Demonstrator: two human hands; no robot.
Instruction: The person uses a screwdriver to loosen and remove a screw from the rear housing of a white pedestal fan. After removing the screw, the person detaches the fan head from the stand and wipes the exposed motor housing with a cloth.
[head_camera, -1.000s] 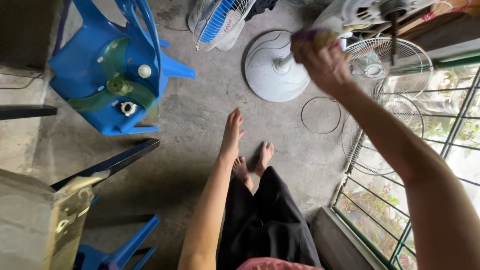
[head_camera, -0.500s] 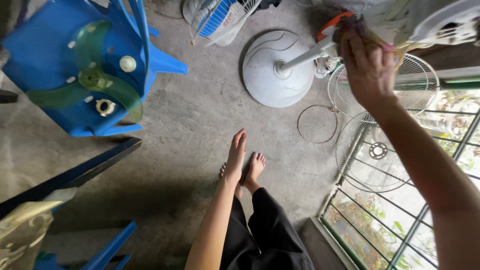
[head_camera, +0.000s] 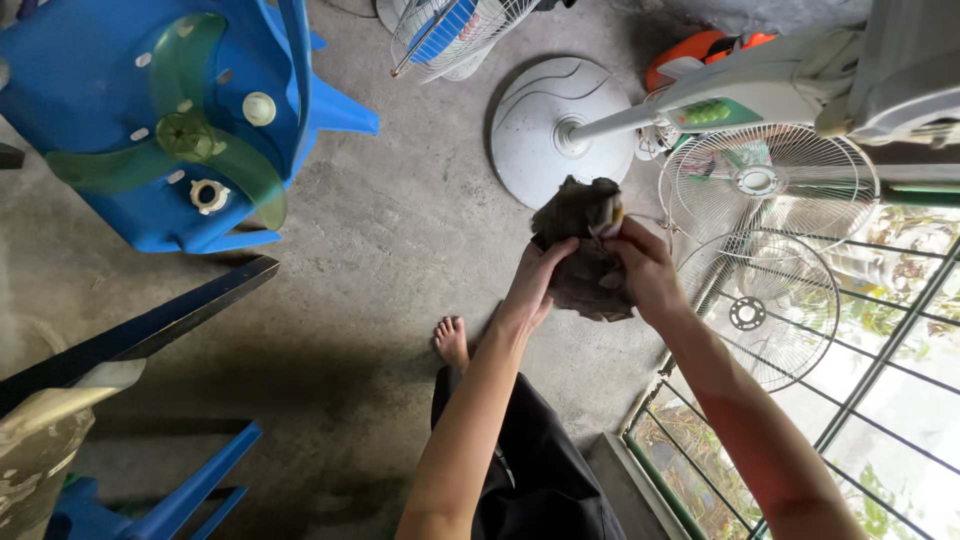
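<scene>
Left hand (head_camera: 535, 285): gripping the near-left edge of the dark rag (head_camera: 585, 250), fingers curling round it.
Right hand (head_camera: 640, 265): pinching the rag's top-right corner, thumb & fingertips closing on the cloth.
Rag: hanging bunched btwn both hands, in the air above the concrete floor (head_camera: 380, 250).
Beyond hands: round white fan base (head_camera: 545, 125) w/ its pole leaning to the right.
Right of hands: two wire fan guards (head_camera: 765, 180) lying against the window grille.
Far left: blue plastic chair (head_camera: 150, 190) carrying a green fan blade (head_camera: 180, 130) & small caps.
Risk: rag is looking loosely bunched; a weak pinch could be letting it slip onto the dusty floor. Bare foot (head_camera: 452, 340) is sitting near the guards' wire edges, so a misstep could be scraping it.
</scene>
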